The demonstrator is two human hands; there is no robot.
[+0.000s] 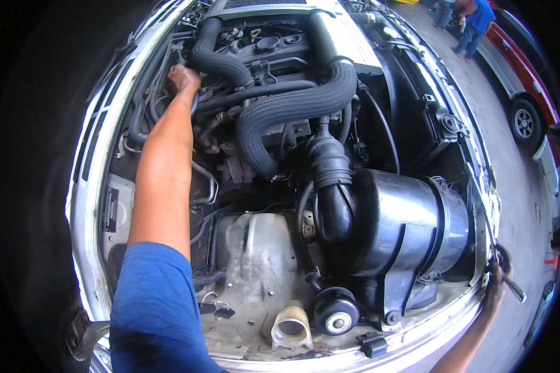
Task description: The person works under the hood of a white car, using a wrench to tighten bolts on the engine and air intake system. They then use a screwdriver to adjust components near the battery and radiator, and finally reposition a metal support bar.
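My left arm reaches deep into the open engine bay. At the far left my left hand (pixel 184 77) is closed beside the black ribbed hose (pixel 216 53); its fingers are partly hidden, and I cannot make out what they grip. Low on the right, my right hand (pixel 495 285) rests by the white body edge, closed around a slim hand tool (pixel 514 290) with a bright metal shaft. The tool's exact kind cannot be told. Close to that hand, a thin dark rod (pixel 486 227) runs along the body edge.
A thick braided hose (pixel 298 102) curves across the engine. The black air-cleaner housing (pixel 404 217) fills the near right, with a cream plastic collar (pixel 292 327) and round black canister (pixel 336 311) in front. A person (pixel 477 22) and a red-and-white vehicle (pixel 510 59) are beyond.
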